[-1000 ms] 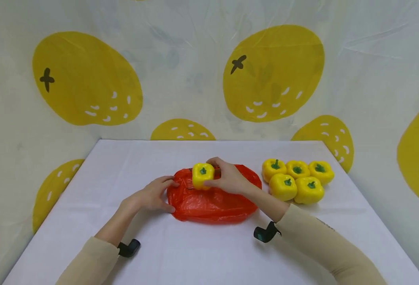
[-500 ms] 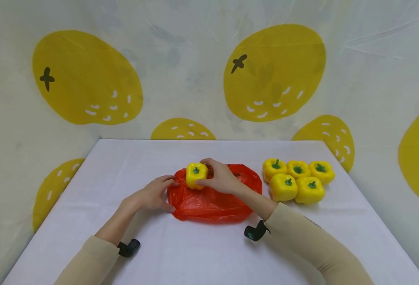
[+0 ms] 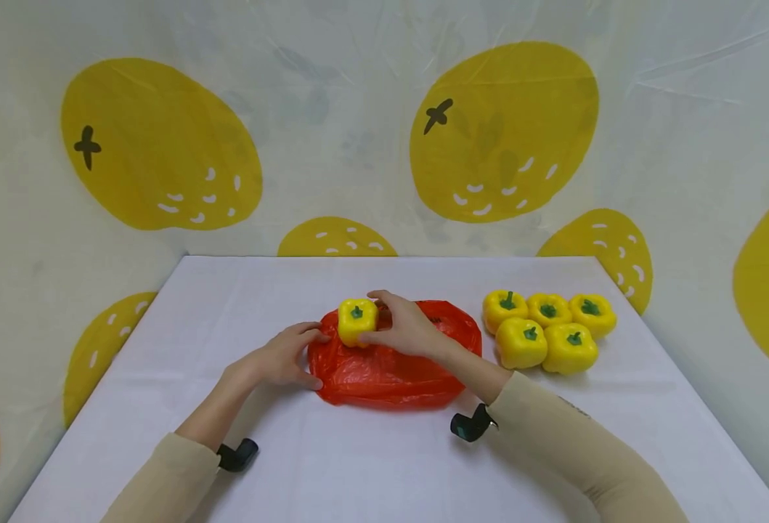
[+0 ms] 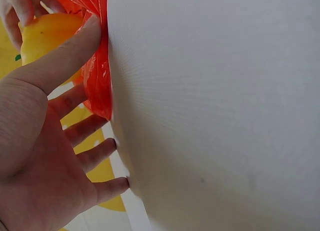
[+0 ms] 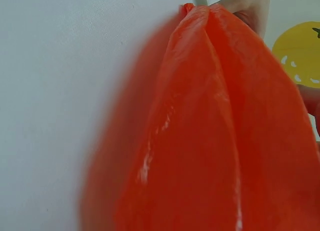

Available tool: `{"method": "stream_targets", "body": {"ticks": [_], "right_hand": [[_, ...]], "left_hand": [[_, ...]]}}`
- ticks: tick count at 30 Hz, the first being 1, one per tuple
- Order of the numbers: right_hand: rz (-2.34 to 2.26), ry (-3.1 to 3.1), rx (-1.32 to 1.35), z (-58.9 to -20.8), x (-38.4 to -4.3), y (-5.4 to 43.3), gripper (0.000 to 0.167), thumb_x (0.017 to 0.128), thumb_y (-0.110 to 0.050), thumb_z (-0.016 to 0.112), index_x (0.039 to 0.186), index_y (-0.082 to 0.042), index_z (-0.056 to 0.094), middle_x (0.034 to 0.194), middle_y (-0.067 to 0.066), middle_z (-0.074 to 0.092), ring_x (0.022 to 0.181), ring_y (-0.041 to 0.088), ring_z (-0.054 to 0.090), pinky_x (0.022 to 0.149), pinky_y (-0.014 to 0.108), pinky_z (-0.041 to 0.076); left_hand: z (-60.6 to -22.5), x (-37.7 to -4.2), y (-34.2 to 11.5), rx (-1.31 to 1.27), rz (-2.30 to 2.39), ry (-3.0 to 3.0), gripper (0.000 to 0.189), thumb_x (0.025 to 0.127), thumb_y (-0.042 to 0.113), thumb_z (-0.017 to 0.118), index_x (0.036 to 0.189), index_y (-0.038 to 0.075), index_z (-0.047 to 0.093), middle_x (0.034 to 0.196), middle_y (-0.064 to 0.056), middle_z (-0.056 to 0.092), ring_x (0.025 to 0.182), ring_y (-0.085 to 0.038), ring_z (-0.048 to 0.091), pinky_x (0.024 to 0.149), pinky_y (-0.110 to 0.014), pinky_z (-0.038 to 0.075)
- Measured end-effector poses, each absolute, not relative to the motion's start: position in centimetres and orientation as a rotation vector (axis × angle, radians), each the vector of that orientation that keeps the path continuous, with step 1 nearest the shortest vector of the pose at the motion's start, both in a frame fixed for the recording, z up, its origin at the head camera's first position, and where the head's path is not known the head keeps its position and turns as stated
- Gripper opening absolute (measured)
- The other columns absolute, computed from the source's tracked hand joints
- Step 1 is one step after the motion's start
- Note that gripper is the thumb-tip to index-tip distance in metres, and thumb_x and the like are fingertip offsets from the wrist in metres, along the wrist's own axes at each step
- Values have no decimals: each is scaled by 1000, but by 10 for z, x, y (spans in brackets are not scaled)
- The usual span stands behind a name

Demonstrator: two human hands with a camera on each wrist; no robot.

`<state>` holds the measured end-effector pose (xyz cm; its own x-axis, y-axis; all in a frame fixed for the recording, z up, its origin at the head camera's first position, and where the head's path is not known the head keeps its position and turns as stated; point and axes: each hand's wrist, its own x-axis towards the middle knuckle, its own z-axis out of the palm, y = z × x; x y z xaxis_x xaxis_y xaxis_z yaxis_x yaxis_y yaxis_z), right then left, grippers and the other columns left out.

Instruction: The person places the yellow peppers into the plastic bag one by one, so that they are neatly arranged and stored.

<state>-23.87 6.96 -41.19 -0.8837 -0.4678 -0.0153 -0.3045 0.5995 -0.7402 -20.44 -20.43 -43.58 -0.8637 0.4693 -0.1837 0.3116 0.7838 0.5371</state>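
Observation:
A red plastic bag (image 3: 391, 378) lies spread on the white table, its top side gathered open. My right hand (image 3: 405, 325) grips a yellow bell pepper (image 3: 357, 319) with a green stem, thumb in front and fingers behind, at the left part of the bag. My left hand (image 3: 281, 357) touches the bag's left edge with fingers spread. In the left wrist view those fingers (image 4: 82, 131) stay straight, and the thumb lies on the red plastic; the pepper (image 4: 45, 36) shows behind it. Red plastic (image 5: 215, 131) fills most of the right wrist view and hides the pepper there.
Several yellow bell peppers (image 3: 546, 338) stand in a cluster to the right of the bag. A white cloth covers the table (image 3: 358, 465). Behind it hangs a pale curtain (image 3: 338, 109) printed with large yellow fruit.
My right hand has moved slightly left with the pepper over the bag, then nearly stopped. The left hand has stayed at the bag's left edge.

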Motion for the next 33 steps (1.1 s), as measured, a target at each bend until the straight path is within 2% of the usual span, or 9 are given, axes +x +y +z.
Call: {"method": "stream_targets", "body": {"ticks": [9, 17, 24, 33], "right_hand": [[-1154, 2590, -708, -394, -237, 93, 72, 88, -31, 84, 148, -11, 48, 143, 12, 57, 130, 31, 56, 100, 45, 53], [-1133, 2534, -696, -373, -229, 119, 63, 90, -31, 82, 143, -15, 52, 144, 12, 58, 129, 34, 57, 93, 41, 58], [-1153, 2558, -704, -366, -233, 144, 56, 91, -32, 81, 139, -16, 57, 140, 10, 60, 126, 35, 60, 89, 41, 59], [-1230, 2606, -698, -357, -236, 184, 42, 93, -21, 78, 131, -10, 63, 129, 8, 66, 126, 36, 59, 94, 47, 57]], "left_hand": [[-438, -206, -205, 581, 732, 2667, 71, 76, 28, 91, 138, 13, 59, 157, -20, 38, 145, -43, 31, 108, -65, 40], [-438, -205, -206, 601, 734, 2670, 71, 76, 26, 91, 138, 12, 59, 156, -20, 40, 145, -43, 32, 109, -64, 39], [-438, -205, -206, 607, 721, 2690, 71, 76, 28, 91, 138, 12, 60, 156, -20, 40, 144, -43, 33, 110, -64, 38], [-439, -203, -206, 593, 729, 2681, 73, 76, 29, 91, 140, 12, 59, 156, -19, 39, 145, -43, 33, 110, -65, 38]]}}
